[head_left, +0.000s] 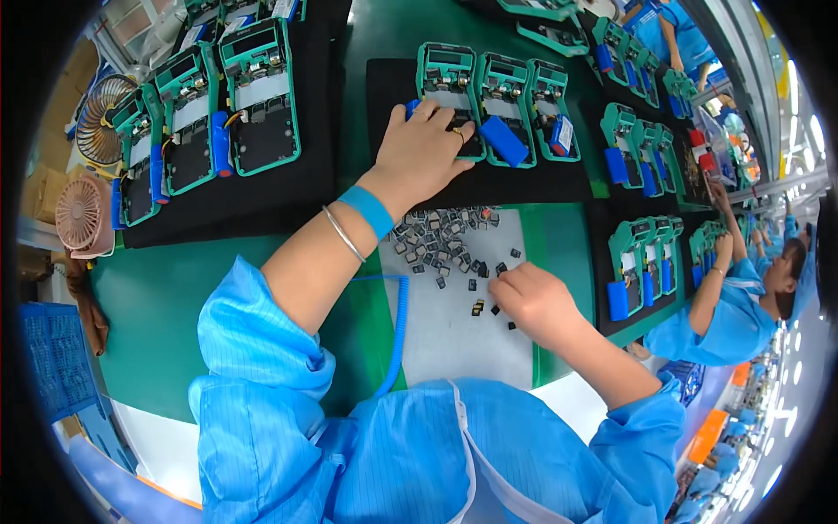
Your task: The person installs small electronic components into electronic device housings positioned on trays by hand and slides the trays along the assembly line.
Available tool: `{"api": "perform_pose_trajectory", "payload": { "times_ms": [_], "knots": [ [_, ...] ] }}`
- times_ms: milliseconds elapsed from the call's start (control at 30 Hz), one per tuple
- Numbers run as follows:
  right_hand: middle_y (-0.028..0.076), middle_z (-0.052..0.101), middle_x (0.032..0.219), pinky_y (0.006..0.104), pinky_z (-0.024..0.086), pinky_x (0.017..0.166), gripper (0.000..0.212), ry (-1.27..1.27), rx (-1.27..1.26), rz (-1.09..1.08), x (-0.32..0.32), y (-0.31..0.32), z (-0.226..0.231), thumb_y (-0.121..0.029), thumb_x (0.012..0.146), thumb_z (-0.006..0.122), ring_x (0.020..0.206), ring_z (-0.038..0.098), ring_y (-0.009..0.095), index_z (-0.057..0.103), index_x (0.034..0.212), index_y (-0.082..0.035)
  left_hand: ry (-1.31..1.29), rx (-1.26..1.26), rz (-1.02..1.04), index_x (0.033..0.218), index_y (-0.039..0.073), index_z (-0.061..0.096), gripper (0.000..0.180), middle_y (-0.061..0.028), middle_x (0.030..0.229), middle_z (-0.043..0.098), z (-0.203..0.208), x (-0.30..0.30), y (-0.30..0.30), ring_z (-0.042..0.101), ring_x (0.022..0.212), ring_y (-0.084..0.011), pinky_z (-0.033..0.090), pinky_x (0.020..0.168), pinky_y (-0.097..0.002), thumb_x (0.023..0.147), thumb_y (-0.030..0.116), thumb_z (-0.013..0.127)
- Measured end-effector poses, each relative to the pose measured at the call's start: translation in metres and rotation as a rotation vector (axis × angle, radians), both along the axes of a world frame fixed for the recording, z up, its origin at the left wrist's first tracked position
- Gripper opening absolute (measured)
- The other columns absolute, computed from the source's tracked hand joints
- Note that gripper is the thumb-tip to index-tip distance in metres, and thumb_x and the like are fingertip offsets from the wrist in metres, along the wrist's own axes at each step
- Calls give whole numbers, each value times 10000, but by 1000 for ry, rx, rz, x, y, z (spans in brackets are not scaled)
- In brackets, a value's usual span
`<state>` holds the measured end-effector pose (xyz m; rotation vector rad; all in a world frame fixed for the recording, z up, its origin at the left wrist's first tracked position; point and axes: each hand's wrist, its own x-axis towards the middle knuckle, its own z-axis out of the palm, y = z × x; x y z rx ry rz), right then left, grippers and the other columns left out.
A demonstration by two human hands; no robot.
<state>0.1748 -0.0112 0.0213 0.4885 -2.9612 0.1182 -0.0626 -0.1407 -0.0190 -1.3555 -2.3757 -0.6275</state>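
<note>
My left hand (423,153) lies over the lower half of a green device housing (448,54), fingers spread on it. A blue battery pack shows just beside its fingertips. A blue band (367,212) circles that wrist. My right hand (534,301) is closed in a pinch over the grey mat (445,349), among small dark square parts (472,285). Whatever its fingertips hold is hidden. A heap of small square chip-like parts (436,240) lies on the mat between my hands. Two more opened housings (504,74) with blue batteries (504,141) stand right of my left hand.
More housings (262,105) rest on a black mat (227,218) at left. Others stand on black mats at right, where a co-worker (742,306) reaches in. A coiled blue cord (401,323) runs down the green table (175,297). Two fans (80,214) sit far left.
</note>
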Motion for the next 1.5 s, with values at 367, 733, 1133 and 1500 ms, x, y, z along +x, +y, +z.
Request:
{"api": "perform_pose_trajectory", "payload": {
  "times_ms": [367,733,1133,1500],
  "knots": [
    [51,586,819,362,533,676,91,159,-79,135,-106,15,54,-86,771,721,801,609,256,671,844,-64,-35,184,24,1183,134,718,495,-69,1237,621,-13,20,-19,509,1232,-257,350,1001,-448,751,366,790],
    [39,598,848,357,542,723,60,284,226,14,-217,40,8,-122,797,731,862,636,252,689,840,-115,-130,271,40,1134,133,730,489,-38,1203,611,-13,23,-15,512,1220,-218,349,1020,-448,697,325,833],
    [39,565,836,334,539,661,62,336,428,125,-224,36,6,-98,745,680,850,608,229,628,778,-105,-128,263,60,1148,146,721,478,-33,1193,593,-16,25,-13,481,1253,-220,340,1042,-459,720,334,824],
    [28,564,863,303,557,680,93,297,486,131,-228,39,8,-102,715,663,906,608,208,612,792,-105,-137,237,66,1160,139,717,491,-43,1196,596,-15,25,-13,481,1256,-227,338,1057,-465,724,340,821]
  ]
}}
